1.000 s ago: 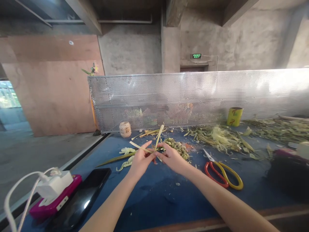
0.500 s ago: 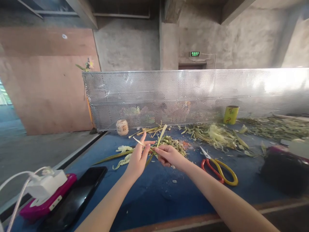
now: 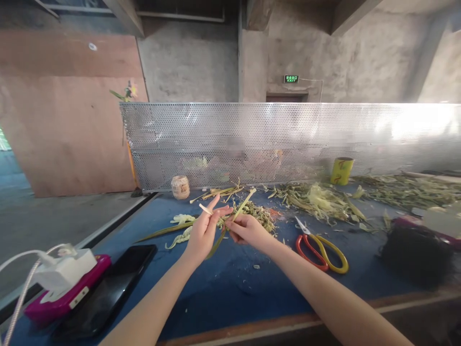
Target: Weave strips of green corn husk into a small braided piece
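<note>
My left hand (image 3: pixel 204 230) and my right hand (image 3: pixel 248 228) meet over the blue table, with pale green leaf strips (image 3: pixel 242 205) between them. The left thumb presses toward the fingers on the strips, while its index finger points up. A pale strip end pokes out at the left fingers. My right hand is closed, its thumb and fingertips pinching the strips where they cross. One strip slants up to the right, and another hangs below the hands. Left of my hands lie a long green leaf (image 3: pixel 167 231) and a curled pale strip (image 3: pixel 180 237).
Red-and-yellow-handled scissors (image 3: pixel 321 252) lie on the right. A phone (image 3: pixel 108 288) and a magenta power strip (image 3: pixel 68 288) are at left. Leaf scraps (image 3: pixel 317 202), a twine roll (image 3: pixel 180 187) and a yellow tube (image 3: pixel 342 171) sit before a perforated metal screen (image 3: pixel 230 125).
The strip in my right hand now leans further to the right. My fingers have shifted slightly at the crossing, and the whole view has moved a little.
</note>
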`<move>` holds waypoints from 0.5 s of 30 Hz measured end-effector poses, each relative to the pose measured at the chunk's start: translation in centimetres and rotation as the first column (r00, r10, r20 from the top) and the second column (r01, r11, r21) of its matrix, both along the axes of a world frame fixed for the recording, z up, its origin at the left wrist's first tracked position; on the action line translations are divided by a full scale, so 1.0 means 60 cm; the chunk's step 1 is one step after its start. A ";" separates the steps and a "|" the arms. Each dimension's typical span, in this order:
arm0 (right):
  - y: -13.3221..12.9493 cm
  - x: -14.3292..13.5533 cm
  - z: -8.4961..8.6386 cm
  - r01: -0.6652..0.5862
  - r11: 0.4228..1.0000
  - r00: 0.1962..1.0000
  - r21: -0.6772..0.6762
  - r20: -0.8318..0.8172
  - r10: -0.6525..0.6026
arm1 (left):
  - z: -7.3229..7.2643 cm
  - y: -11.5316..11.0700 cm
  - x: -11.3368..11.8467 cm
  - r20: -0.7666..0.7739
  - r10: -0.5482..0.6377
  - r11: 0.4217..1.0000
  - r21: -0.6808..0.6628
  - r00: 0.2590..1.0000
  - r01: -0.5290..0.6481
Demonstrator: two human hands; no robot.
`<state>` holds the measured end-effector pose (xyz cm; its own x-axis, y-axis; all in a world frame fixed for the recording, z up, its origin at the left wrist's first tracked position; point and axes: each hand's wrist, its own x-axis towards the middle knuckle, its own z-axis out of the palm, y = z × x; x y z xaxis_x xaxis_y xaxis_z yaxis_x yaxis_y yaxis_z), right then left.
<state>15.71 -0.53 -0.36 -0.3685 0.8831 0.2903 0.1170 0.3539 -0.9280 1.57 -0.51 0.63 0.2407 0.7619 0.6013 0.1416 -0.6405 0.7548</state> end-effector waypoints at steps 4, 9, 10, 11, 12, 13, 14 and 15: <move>0.003 -0.004 -0.009 0.077 0.992 0.987 0.100 0.130 -0.089 | -0.002 0.006 -0.003 -0.024 0.059 0.998 -0.015 0.998 -0.059; 0.014 0.002 -0.011 0.203 0.975 0.971 0.088 0.109 -0.212 | -0.023 0.026 -0.008 -0.126 0.047 0.985 -0.159 0.991 -0.067; 0.016 0.004 -0.009 0.213 0.973 0.973 0.085 0.072 -0.219 | -0.027 0.029 -0.009 -0.136 0.043 0.982 -0.177 0.990 -0.067; 0.017 0.006 -0.007 0.219 0.972 0.974 0.084 0.035 -0.223 | -0.030 0.031 -0.010 -0.144 0.034 0.980 -0.189 0.989 -0.061; 0.017 0.008 -0.004 0.222 0.971 0.975 0.082 0.003 -0.223 | -0.031 0.031 -0.011 -0.150 0.020 0.979 -0.197 0.988 -0.050; 0.018 0.009 -0.003 0.226 0.971 0.974 0.081 -0.023 -0.225 | -0.032 0.031 -0.011 -0.155 0.003 0.978 -0.205 0.988 -0.036; 0.018 0.010 -0.002 0.227 0.971 0.973 0.078 -0.044 -0.225 | -0.031 0.029 -0.011 -0.159 -0.019 0.976 -0.217 0.987 -0.016; 0.017 0.010 -0.001 0.221 0.972 0.974 0.075 -0.062 -0.216 | -0.029 0.027 -0.010 -0.157 -0.043 0.972 -0.234 0.987 0.005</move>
